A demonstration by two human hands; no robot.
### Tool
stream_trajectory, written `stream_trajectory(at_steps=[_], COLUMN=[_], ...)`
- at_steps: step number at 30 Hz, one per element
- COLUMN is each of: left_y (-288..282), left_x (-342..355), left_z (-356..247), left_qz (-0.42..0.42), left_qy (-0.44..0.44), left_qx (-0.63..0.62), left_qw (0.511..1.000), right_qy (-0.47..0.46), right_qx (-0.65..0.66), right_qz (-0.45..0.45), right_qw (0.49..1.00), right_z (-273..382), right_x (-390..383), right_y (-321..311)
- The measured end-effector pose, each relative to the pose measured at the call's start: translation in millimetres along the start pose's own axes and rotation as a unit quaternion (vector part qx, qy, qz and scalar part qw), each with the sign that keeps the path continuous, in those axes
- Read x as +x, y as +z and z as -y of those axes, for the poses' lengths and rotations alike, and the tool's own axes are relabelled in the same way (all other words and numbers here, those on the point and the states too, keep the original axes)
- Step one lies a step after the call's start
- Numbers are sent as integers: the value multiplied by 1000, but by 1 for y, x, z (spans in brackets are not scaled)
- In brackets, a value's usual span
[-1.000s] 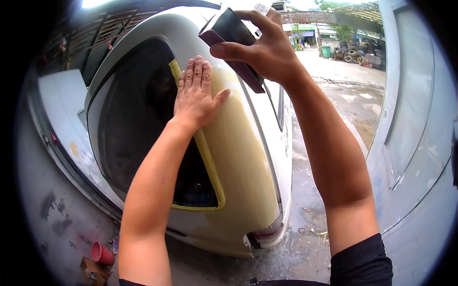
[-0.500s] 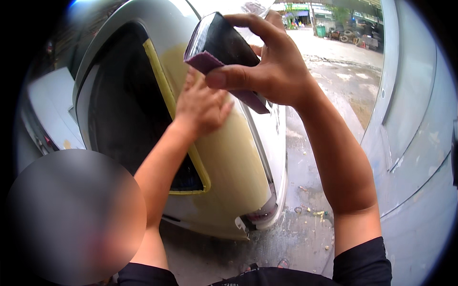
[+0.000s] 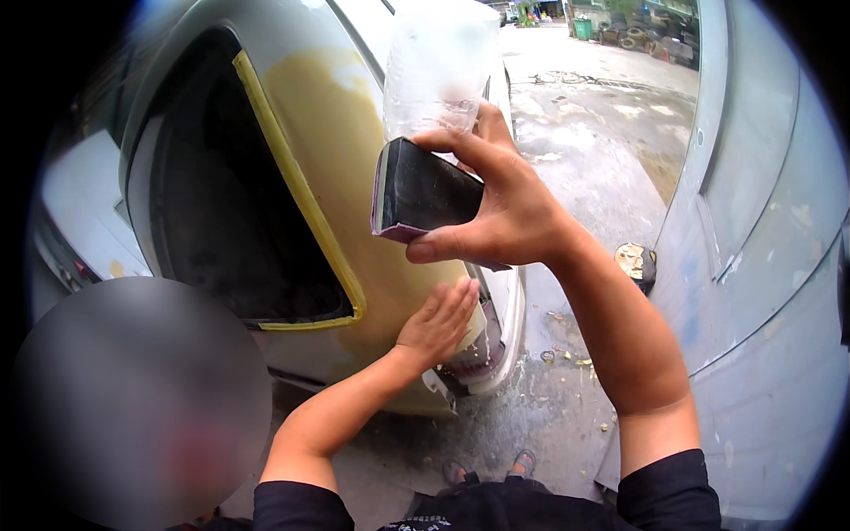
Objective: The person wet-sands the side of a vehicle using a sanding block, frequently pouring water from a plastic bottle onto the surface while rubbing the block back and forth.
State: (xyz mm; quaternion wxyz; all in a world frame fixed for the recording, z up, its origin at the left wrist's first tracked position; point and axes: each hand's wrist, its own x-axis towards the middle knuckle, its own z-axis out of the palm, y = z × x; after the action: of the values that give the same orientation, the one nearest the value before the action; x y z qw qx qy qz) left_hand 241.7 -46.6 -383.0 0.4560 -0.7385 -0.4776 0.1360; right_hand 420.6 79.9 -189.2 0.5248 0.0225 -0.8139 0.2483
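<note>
My right hand (image 3: pixel 491 199) grips a black sanding block (image 3: pixel 425 186) edged with purple sandpaper, raised over the car's rear corner. Behind the block, against my upper fingers, is a clear plastic container (image 3: pixel 434 57); I cannot tell whether those fingers hold it. My left hand (image 3: pixel 438 319) lies flat, fingers stretched out, on the lower part of the yellowish filler-coated panel (image 3: pixel 328 150), above the tail light (image 3: pixel 478 354). Yellow masking tape (image 3: pixel 292 177) borders the dark window (image 3: pixel 212 203) left of that panel.
A grey metal wall (image 3: pixel 761 203) curves along the right, with a pale rounded object (image 3: pixel 635 264) at its foot. Beyond lie a paved yard (image 3: pixel 602 124), a green bin (image 3: pixel 583 27) and stacked tyres (image 3: pixel 642 35). My sandaled feet show below. A blurred circle hides the lower left.
My left hand has slid down the panel to its lower part. My right hand has come lower with the block, and much more of the plastic container now shows.
</note>
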Motion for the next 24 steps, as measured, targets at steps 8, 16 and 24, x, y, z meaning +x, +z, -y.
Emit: stream_trajectory(at_steps=[8,16,24], left_y=[-27,-21,-16], left_x=[42,100,14], left_z=[116,211,49], left_qz=[27,-179,-18], left_qy=[-247,-388,-351], left_qx=[-255,33,-288], left_qw=[934,904,891], right_qy=[-96,-62,22], right_qx=[-78,48,-8], right_qz=[-70,-65,-1], right_qw=[990,995,1000], right_z=[2,7,15], right_x=[6,-1,-47], right_y=[-4,6,18])
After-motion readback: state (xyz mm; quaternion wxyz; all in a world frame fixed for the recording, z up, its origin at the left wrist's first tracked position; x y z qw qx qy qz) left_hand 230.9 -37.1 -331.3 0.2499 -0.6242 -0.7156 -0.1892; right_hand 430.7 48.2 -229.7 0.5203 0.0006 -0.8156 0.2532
